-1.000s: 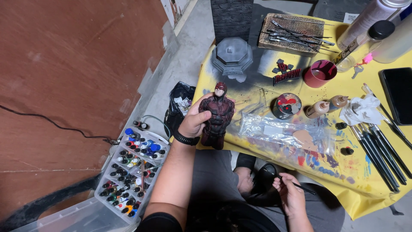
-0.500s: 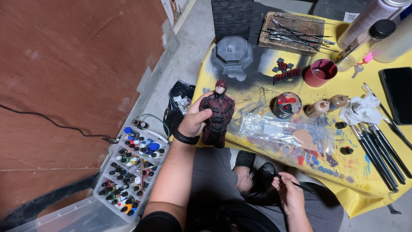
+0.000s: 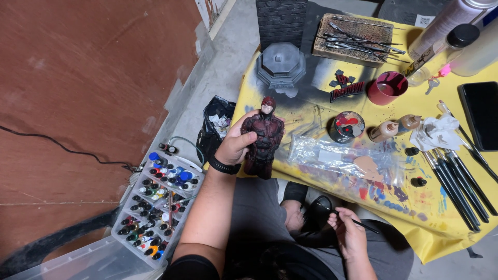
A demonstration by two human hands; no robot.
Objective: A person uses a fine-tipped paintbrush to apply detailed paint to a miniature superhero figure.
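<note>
My left hand (image 3: 236,145) grips a dark red figurine bust (image 3: 263,137) by its side and holds it upright at the near left edge of the yellow-covered table (image 3: 306,111). A black band sits on that wrist. Low in the view, over my lap, my right hand (image 3: 348,234) pinches a thin dark paintbrush (image 3: 363,224) whose tip points right. A clear plastic sheet smeared with paint (image 3: 353,163) lies on the table between the two hands.
A clear tray with several small paint bottles (image 3: 158,207) stands on the floor at left. On the table are a grey octagonal base (image 3: 280,63), a red cup (image 3: 387,88), a round paint lid (image 3: 347,126), several brushes (image 3: 456,184), a tool rack (image 3: 355,33) and a black phone (image 3: 480,114).
My right hand has shifted slightly with the brush over my lap. The left hand and bust have stayed in place.
</note>
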